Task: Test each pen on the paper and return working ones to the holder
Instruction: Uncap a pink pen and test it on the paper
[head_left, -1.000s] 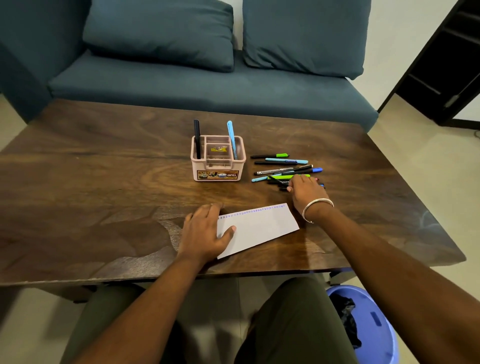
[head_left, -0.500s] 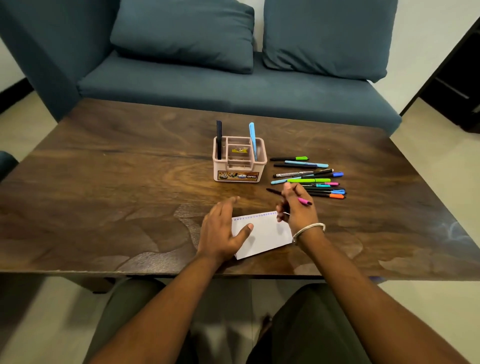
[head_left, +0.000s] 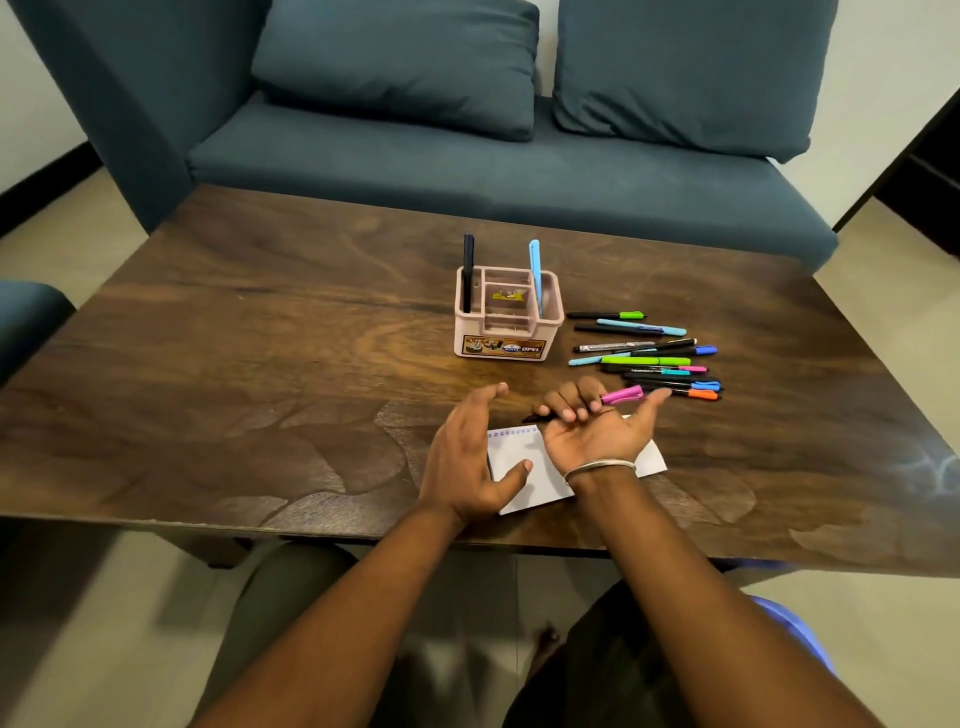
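- The right hand (head_left: 597, 431), at the centre of the frame, is turned palm up; its curled fingers hold a pen (head_left: 621, 395) with a pink cap, the thumb stretched out to the right.
- The left hand (head_left: 467, 457) rests its edge on the table (head_left: 234, 389), fingers relaxed and spread; the thumb touches the paper (head_left: 519, 462).
- The holder (head_left: 509, 317) stands above the hands, with a black pen (head_left: 468, 273) and a blue pen (head_left: 536, 278) upright in it.
- The loose pens (head_left: 649, 358) lie just right of the holder.
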